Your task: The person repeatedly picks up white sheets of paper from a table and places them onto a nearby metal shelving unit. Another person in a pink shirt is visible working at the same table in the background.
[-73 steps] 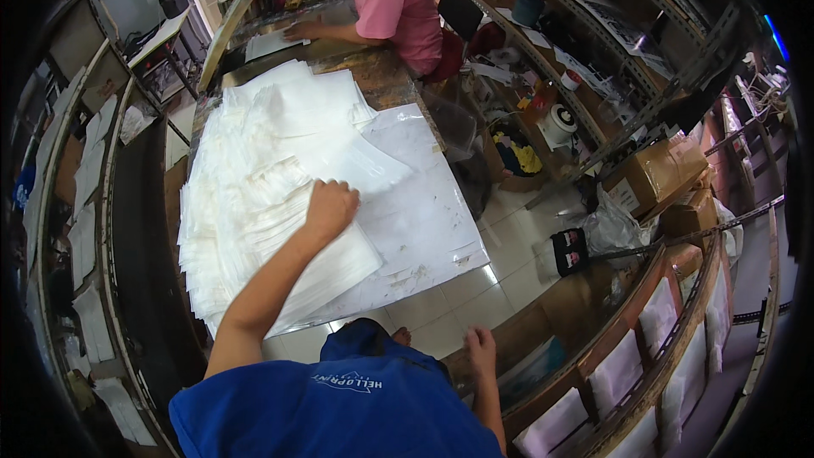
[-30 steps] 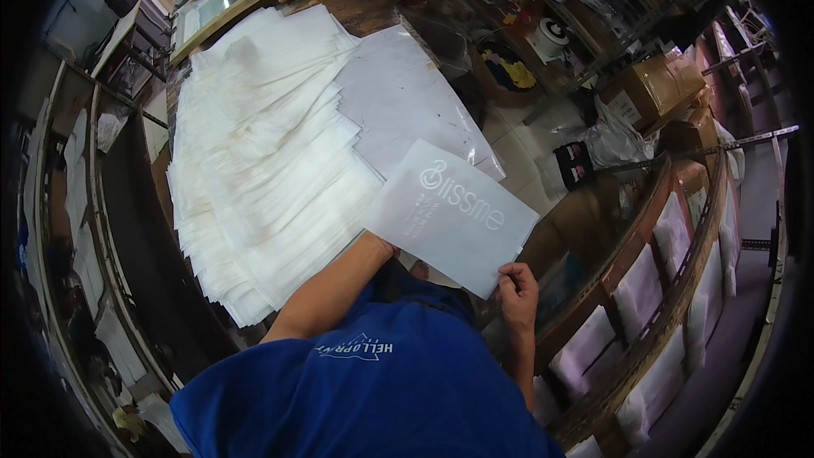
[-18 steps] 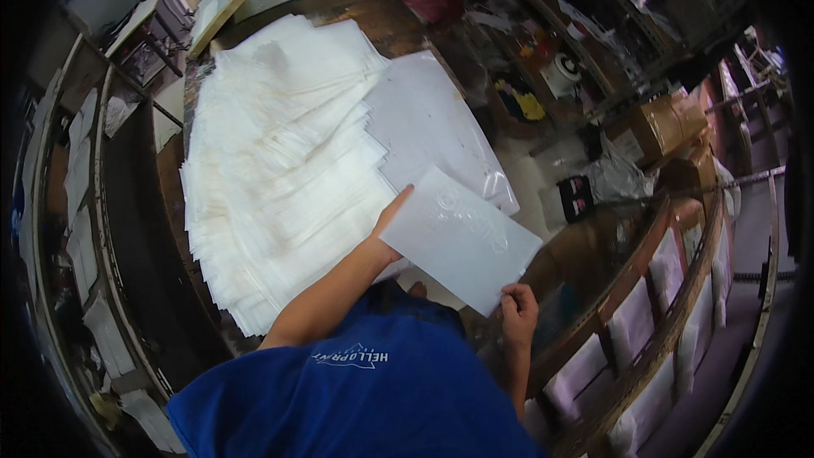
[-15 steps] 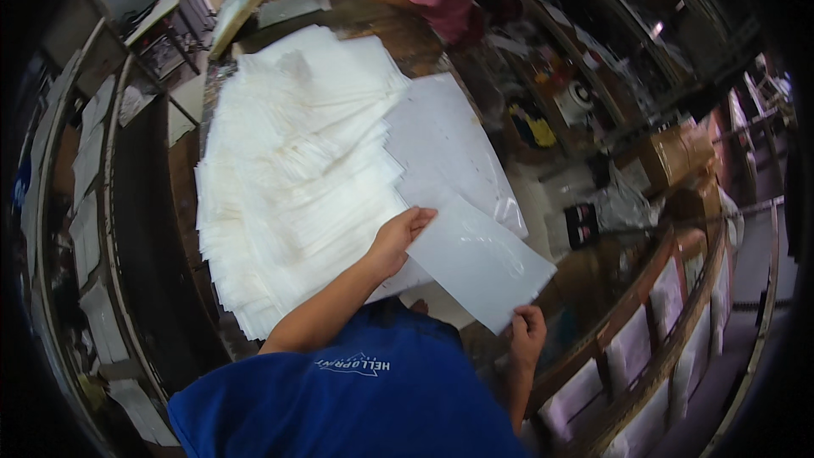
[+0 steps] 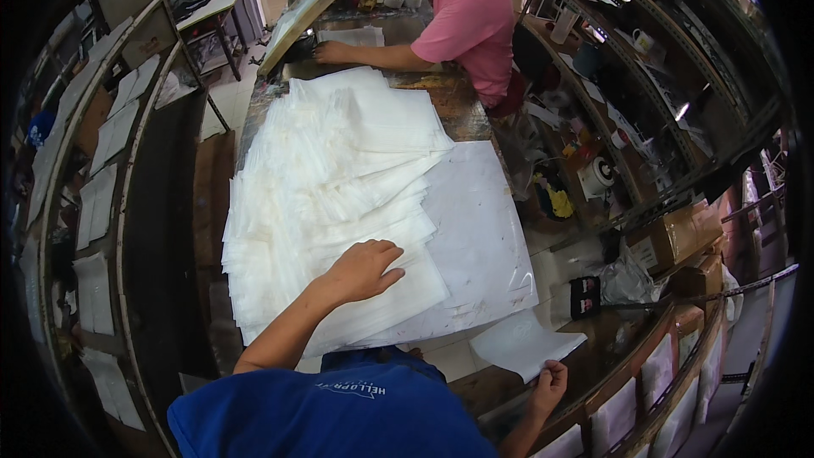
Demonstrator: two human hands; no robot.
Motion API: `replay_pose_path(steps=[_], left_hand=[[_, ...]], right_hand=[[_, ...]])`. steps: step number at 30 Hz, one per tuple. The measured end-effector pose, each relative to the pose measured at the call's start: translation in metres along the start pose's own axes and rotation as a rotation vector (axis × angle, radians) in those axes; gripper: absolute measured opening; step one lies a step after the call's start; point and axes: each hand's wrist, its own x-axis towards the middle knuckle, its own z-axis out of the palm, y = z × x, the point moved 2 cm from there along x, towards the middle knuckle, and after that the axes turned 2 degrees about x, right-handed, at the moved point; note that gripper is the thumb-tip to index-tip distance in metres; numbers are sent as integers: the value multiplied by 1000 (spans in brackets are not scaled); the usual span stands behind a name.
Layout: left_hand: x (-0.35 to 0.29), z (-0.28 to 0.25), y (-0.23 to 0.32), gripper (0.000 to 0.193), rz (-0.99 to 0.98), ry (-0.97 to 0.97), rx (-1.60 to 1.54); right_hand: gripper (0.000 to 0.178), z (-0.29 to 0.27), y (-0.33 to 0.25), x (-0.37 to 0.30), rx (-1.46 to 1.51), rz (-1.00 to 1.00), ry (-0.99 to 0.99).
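A wide, fanned-out pile of thin translucent white plastic sheets (image 5: 322,170) spreads over the table in front of me. My left hand (image 5: 365,271) rests on the near part of that pile, palm down, fingers stretched and thumb apart, with no sheet gripped. Off the table's near right corner, my right hand (image 5: 551,380) pinches one translucent sheet (image 5: 521,344) by its lower edge; the sheet bends slightly. Under the pile's right side lies a large pale plastic cover (image 5: 483,212) with scuffs and small marks.
Across the table, a person in a pink shirt (image 5: 471,21) holds up a hinged frame (image 5: 314,13), one hand on the table near a flat sheet (image 5: 352,36). Racks holding sheets (image 5: 97,203) stand at left, more racks (image 5: 615,420) at lower right. Cardboard boxes (image 5: 674,237) and cluttered shelves (image 5: 632,119) line the right.
My left hand has let go of the single sheet and moved left onto the pile. My right hand has carried that sheet down and right, away from the table. The person opposite shows more fully.
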Motion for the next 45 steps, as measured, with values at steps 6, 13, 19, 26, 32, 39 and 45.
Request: replay_pose_path(steps=[6, 13, 19, 26, 32, 39, 45], left_hand=[[9, 4, -13, 37, 40, 45, 48], [48, -33, -15, 33, 17, 430, 165], [91, -46, 3, 46, 175, 623, 477], [142, 26, -47, 20, 0, 111, 773], [167, 71, -84, 14, 164, 120, 750], [162, 59, -29, 12, 400, 212, 495], [97, 77, 149, 18, 751, -66, -147]], right_hand=[[13, -12, 30, -2, 36, 15, -5], [10, -11, 19, -11, -2, 58, 39], [13, -24, 31, -14, 47, 97, 51], [12, -25, 45, -28, 18, 152, 71], [13, -28, 50, -47, -53, 200, 139], [18, -36, -22, -57, -514, 4, -29], [23, -105, -142, -125, -542, 45, 241]])
